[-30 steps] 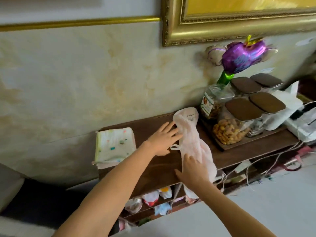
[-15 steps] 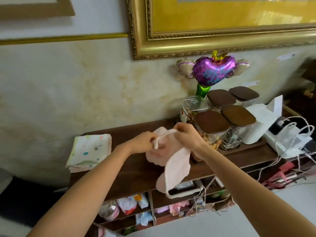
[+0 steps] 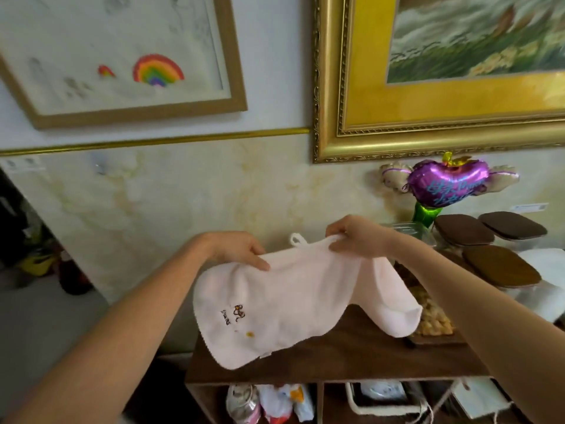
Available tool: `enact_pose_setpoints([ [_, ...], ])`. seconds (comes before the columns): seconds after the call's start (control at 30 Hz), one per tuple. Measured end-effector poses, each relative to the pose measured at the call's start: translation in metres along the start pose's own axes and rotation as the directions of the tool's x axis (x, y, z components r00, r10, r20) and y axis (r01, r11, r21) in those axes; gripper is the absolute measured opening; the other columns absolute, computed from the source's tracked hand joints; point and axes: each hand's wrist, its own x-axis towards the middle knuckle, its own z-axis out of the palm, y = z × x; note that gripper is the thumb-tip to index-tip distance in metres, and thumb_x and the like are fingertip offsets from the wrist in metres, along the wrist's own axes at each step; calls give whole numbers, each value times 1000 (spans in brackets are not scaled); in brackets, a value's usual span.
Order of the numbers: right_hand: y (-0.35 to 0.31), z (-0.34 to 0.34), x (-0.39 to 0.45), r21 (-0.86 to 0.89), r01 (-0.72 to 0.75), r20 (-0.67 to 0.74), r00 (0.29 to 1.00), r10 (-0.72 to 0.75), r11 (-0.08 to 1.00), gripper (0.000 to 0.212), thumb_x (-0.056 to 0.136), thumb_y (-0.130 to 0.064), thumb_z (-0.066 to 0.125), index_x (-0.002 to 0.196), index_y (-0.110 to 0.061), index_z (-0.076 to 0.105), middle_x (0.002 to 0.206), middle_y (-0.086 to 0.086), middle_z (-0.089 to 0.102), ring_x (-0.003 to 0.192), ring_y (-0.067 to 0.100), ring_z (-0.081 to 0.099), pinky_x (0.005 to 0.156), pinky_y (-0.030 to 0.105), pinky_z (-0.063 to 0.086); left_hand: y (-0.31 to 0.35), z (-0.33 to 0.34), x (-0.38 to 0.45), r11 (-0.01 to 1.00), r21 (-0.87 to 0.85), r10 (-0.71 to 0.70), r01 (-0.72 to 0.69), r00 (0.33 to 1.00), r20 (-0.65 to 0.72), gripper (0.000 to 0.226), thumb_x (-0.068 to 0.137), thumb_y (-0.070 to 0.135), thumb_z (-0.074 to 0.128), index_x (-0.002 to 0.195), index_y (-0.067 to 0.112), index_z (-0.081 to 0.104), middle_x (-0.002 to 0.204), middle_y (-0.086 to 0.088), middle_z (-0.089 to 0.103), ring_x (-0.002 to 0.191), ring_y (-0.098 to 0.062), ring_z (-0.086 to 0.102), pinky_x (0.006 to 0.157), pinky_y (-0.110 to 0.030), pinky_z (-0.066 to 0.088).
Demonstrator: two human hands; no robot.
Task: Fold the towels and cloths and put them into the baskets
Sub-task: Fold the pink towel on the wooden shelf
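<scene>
A pale pink towel [image 3: 293,301] with a small embroidered mark and a hanging loop is held up in the air above the dark wooden shelf top [image 3: 351,353]. My left hand [image 3: 241,250] pinches its upper left edge. My right hand [image 3: 354,237] pinches the upper edge near the loop. The towel hangs spread between them, with its right end drooping down in front of the jars. No basket shows in this view.
Clear jars with brown lids [image 3: 501,267] stand on the right of the shelf top, one holding nuts [image 3: 434,319]. A purple heart balloon [image 3: 446,182] rises behind them. Framed pictures hang on the wall. Bags and boxes fill the cubbies [image 3: 272,402] below.
Both hands lifted the pink towel off the shelf top and spread it out between them. The view tilted up and shifted right, so the folded spotted cloth on the left is out of sight.
</scene>
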Motion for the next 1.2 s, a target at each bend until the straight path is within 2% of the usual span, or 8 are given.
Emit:
enact_pose_setpoints([
  [0.1,-6,3,14,-210,-24,48,998,35,977,17,82,-4,52,92,-8,66,95,8,66,89,23,60,75,31,44,-11,-23,-12,959,272,-37,79,987,-156,20,91,25,65,80,9,69,67,3,59,65,-9,48,55,-20,34],
  [0.27,-17,4,20,-602,-202,26,962,272,772,35,90,-5,42,118,-16,59,117,5,61,108,27,59,78,30,42,-9,-38,-28,987,111,-74,118,939,-336,19,96,16,55,80,8,60,78,-18,55,65,-17,51,51,-20,48],
  [0.4,-24,-13,26,-553,-331,129,873,471,765,23,85,5,45,98,-1,63,104,16,67,82,27,63,68,32,53,-19,-48,-37,943,-328,-122,48,971,-207,25,99,11,49,74,9,49,77,-3,30,63,-14,44,55,-31,60],
  [0.57,-38,-27,35,-346,-530,178,773,609,774,6,88,4,57,93,3,61,71,0,53,65,20,70,38,14,43,-26,-63,-29,990,31,-122,138,944,-305,20,100,19,49,102,4,61,97,-12,48,85,-31,60,63,-40,58],
  [0.7,-31,-23,49,-363,-528,-124,844,522,767,20,89,0,55,107,3,60,112,13,63,112,29,60,78,25,50,-19,-68,-19,905,338,-5,259,801,-598,25,101,27,45,103,8,62,110,-15,62,102,-36,59,76,-32,45],
  [0.87,-17,-27,55,-187,-527,-409,809,422,829,23,86,10,39,101,2,54,101,20,60,89,36,60,74,40,50,-18,-82,-25,870,340,32,357,649,-760,32,102,29,42,105,5,62,110,-18,62,98,-37,60,75,-36,43],
  [1.03,-16,-35,51,-28,-524,-377,794,477,851,19,88,5,46,96,1,63,98,18,64,83,32,62,66,35,53,-19,-92,-39,925,118,-239,362,793,-560,50,96,52,46,100,4,60,90,-13,58,68,-29,65,51,-28,47],
  [1.2,-22,-45,32,136,-532,95,847,523,836,19,78,-27,77,90,-12,72,88,8,70,69,19,60,59,28,48,-28,-86,-46,934,26,-345,357,918,-194,40,91,52,56,90,13,55,79,-5,43,62,-17,46,46,-19,45],
])
